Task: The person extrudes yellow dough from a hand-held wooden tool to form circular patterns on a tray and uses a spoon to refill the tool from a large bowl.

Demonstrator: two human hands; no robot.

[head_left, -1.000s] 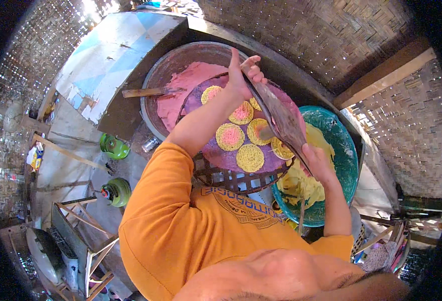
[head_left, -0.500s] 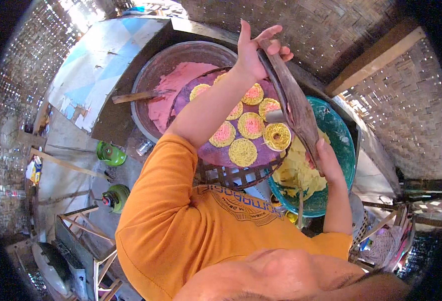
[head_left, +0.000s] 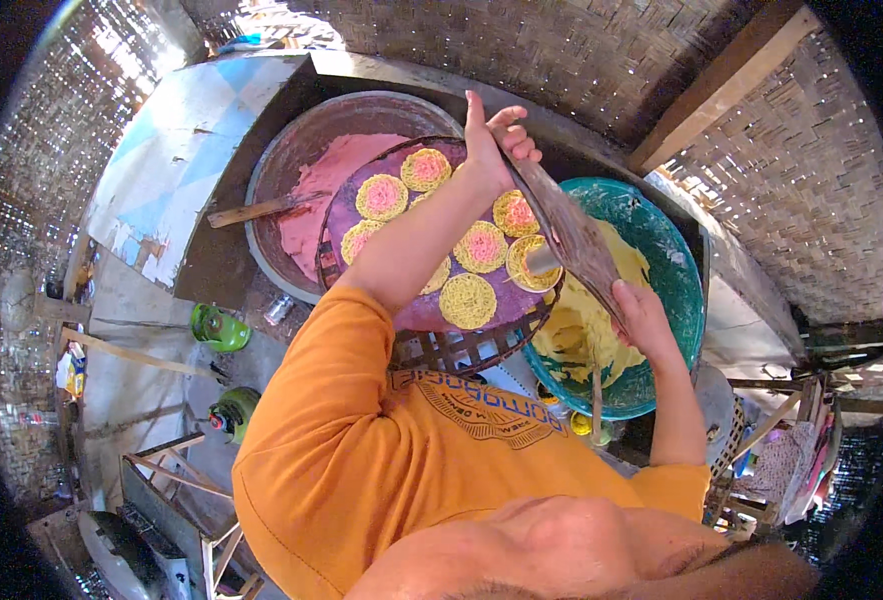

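Gripping rough wooden bar (head_left: 573,228) near round, stringy yellow-pink cakes (head_left: 481,247).

A round woven bamboo tray (head_left: 466,347) is carrying a purple liner (head_left: 419,318). Lying directly on the liner are yellow strand discs (head_left: 467,301), several bearing pink strand centres (head_left: 481,247); the nearest is showing plain yellow.

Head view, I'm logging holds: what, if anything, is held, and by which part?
Wooden press, by both ends: left hand far end, right hand near end.
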